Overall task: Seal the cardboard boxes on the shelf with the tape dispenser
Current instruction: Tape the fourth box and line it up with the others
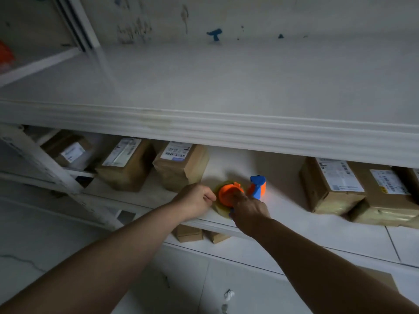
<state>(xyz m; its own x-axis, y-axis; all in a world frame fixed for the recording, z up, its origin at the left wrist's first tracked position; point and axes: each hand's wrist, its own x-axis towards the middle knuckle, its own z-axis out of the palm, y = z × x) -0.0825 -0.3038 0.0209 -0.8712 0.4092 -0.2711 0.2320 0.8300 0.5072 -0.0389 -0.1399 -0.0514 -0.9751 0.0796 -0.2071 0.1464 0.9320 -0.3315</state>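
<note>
Dispenser (231, 193) lay on the middle shelf (285, 215), in the gap between boxes (181, 171), blue handle up. Right hand (249, 211) covered its near side, fingertips on the orange hub; grip could not be told. Left hand (197, 200) sat at the roll's left edge, fingers curled; a pinch of tape could not be told.

the tape dispenser (233, 192) i'm working with is glowing bright orange at its round hub, and its handle (257, 185) is showing blue with an orange patch. the tape roll (218, 208) around the hub is looking pale yellowish. the cardboard boxes (181, 171) are showing plain brown, each wearing a white label (176, 150) striped with black barcode lines. the shelf (226, 130) is reading off-white, and the white wall (294, 23) is carrying blue smears (214, 34) and grey smudges. an orange thing (4, 56) is peeking in at far left.
</note>
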